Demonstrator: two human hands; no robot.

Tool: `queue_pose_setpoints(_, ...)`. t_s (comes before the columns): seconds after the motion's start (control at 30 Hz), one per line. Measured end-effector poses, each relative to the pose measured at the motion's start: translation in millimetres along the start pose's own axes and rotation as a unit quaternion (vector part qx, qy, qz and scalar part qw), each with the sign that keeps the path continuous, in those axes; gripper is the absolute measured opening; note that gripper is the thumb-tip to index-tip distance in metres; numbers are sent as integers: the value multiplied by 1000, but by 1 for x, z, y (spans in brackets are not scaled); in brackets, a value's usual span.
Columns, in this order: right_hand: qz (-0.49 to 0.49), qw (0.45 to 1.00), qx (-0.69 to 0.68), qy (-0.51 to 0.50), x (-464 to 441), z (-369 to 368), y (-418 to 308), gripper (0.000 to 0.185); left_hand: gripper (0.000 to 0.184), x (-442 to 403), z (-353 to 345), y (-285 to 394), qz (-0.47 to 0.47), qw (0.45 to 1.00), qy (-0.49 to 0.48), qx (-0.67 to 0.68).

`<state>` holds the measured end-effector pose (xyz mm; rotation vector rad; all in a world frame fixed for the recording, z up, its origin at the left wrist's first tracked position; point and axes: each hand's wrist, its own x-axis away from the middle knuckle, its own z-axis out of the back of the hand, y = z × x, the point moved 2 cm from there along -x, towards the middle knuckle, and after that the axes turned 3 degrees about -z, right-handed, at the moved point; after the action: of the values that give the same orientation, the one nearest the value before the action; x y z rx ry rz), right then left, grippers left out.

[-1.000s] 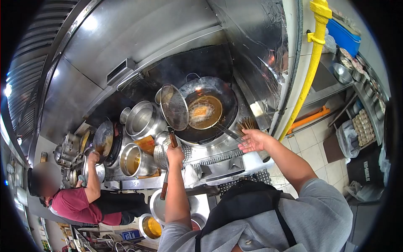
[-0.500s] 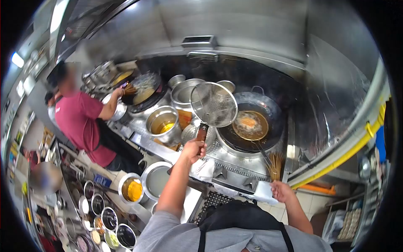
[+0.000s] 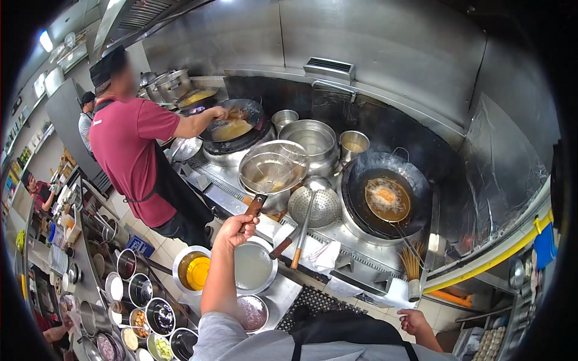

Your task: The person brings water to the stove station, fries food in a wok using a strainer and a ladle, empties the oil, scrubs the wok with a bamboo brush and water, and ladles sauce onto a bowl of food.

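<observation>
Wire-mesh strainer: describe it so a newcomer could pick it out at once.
Start at the long steel stove and find the camera wearer's left hand in front of it. In that hand's grip is the wire-mesh strainer, held by its wooden handle. Its fine, see-through mesh sets it apart from the ladle nearby, which has punched holes.

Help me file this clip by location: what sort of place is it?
Probably a restaurant kitchen, judging by the large wok with food frothing in it, the worker in a maroon shirt at a second wok, and the many ingredient bowls at lower left.
</observation>
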<state>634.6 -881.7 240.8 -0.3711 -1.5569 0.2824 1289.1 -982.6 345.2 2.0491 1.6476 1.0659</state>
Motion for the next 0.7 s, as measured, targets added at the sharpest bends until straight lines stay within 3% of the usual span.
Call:
queue_pose_setpoints(0.07,4,1000,4,2,-1,-2,8,13,17,-4,19,1,6,999,-18,31)
queue_pose_setpoints(0.1,-1,1000,26,14,3,-8,13,12,32,-6,28,2,30,992,-97,73)
queue_pose_setpoints(0.13,-6,999,48,24,7,-12,18,13,32,-6,40,0,29,992,-96,74)
queue_pose_setpoints(0.2,-11,997,71,28,3,-14,24,14,52,11,33,4,-11,996,46,74)
queue_pose_setpoints(0.23,-10,995,95,30,-3,-12,27,14,66,16,41,2,-25,997,66,39)
queue_pose_setpoints(0.27,-9,992,122,31,-2,-12,27,14,67,35,30,2,-30,991,132,21)
queue_pose_setpoints(0.33,-16,987,160,18,-3,-6,19,15,55,66,33,-18,-192,916,333,-114)
queue_pose_setpoints(0.4,-25,979,203,0,-6,-2,16,16,37,123,6,-54,-314,888,315,-120)
queue_pose_setpoints(0.43,-33,966,250,-46,-13,-2,16,17,22,155,-13,-80,-307,906,272,-102)
queue_pose_setpoints(0.5,-61,933,322,-151,-48,7,24,22,21,208,-43,-151,-245,939,188,-151)
queue_pose_setpoints(0.57,-67,890,418,-171,-56,3,29,22,17,251,-71,-233,-109,953,190,-210)
queue_pose_setpoints(0.6,-56,854,479,-193,-55,-15,32,22,19,272,-82,-269,-5,973,149,-174)
queue_pose_setpoints(0.67,-56,764,597,-238,-27,-36,39,18,30,313,-97,-336,21,928,179,-327)
queue_pose_setpoints(0.7,82,679,684,-254,-17,-41,42,16,32,338,-111,-357,31,910,214,-355)
